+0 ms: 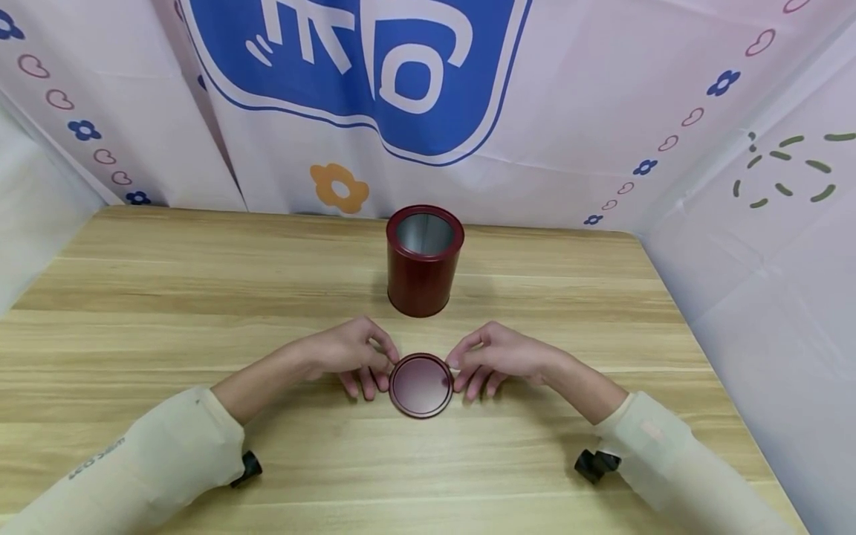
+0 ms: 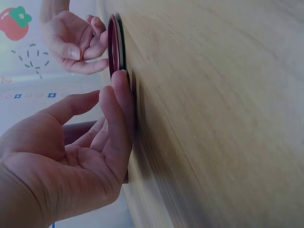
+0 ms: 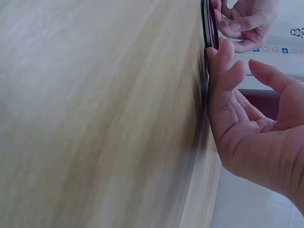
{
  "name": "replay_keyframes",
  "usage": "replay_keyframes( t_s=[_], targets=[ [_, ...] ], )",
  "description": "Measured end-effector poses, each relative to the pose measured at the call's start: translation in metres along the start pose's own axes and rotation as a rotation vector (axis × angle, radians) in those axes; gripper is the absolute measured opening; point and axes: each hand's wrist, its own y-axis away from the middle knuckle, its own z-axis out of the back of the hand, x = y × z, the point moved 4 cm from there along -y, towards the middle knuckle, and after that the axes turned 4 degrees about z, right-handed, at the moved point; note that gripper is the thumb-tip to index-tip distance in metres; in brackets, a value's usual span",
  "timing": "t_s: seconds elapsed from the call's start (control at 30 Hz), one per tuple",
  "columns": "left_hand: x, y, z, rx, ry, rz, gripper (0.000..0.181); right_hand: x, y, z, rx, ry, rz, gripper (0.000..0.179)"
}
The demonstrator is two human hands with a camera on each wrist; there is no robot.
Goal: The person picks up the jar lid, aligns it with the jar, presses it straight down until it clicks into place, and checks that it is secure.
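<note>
A round dark-red lid (image 1: 421, 386) lies flat at the middle of the wooden table, its shiny face upward. My left hand (image 1: 354, 355) is at its left edge, fingertips touching the rim. On the opposite side my right hand (image 1: 498, 358) has its fingertips at the right edge. In the left wrist view the loosely bent fingers (image 2: 113, 109) meet the lid's rim (image 2: 114, 47), with the thumb apart from it. The right wrist view likewise shows bent fingers (image 3: 221, 71) against the rim. Behind the lid stands an uncovered dark-red can (image 1: 423, 286), upright, with a bare metal inside.
The wooden table (image 1: 200, 297) reaches back to a white printed cloth (image 1: 535, 178) hanging behind the can. More white cloth hangs at both sides. Small black devices (image 1: 597, 466) sit under both sleeved forearms.
</note>
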Motion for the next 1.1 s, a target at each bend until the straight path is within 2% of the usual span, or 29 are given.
replay_keyframes(
  t_s=[0.67,1.1],
  targets=[
    [-0.0003,0.0022,0.0012,-0.027,0.022,0.006,0.018,0.0025,0.0021,0.0012,-0.005,-0.041,-0.013,0.031],
    [-0.0018,0.0004,0.0033,-0.073,0.062,0.003,0.015,0.0037,0.0019,0.003,-0.026,-0.061,-0.006,0.031]
  ],
)
